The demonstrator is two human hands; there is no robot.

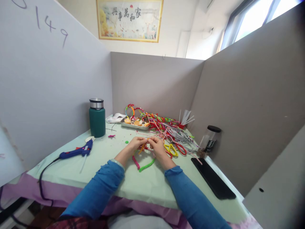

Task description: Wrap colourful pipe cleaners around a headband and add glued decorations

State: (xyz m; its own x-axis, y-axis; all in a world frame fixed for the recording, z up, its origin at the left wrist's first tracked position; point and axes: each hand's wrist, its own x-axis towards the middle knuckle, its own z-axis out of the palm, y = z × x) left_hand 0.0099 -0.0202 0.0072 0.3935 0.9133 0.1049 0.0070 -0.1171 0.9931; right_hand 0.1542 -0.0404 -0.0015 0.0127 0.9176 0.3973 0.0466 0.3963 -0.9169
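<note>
My left hand [137, 143] and my right hand [156, 147] meet above the middle of the table, fingertips pinched together. Between them is an orange pipe cleaner [142, 149], its end hanging down below my left fingers. Just under the hands is a loop of fuzzy pipe cleaners, with a pink section [136, 162] and a green section [147, 166] showing. The far side of that loop is partly hidden by my hands. Close to my right hand lie yellow-handled scissors [171, 150] and red-handled scissors [181, 149].
A blue glue gun [77, 152] with a cord and a green bottle [97, 119] stand left. Behind are a metal tray [135, 127] and a pipe cleaner heap [164, 122]. On the right are a clear jar [209, 140] and a black slab [213, 178]. Grey partitions [154, 76] enclose the table.
</note>
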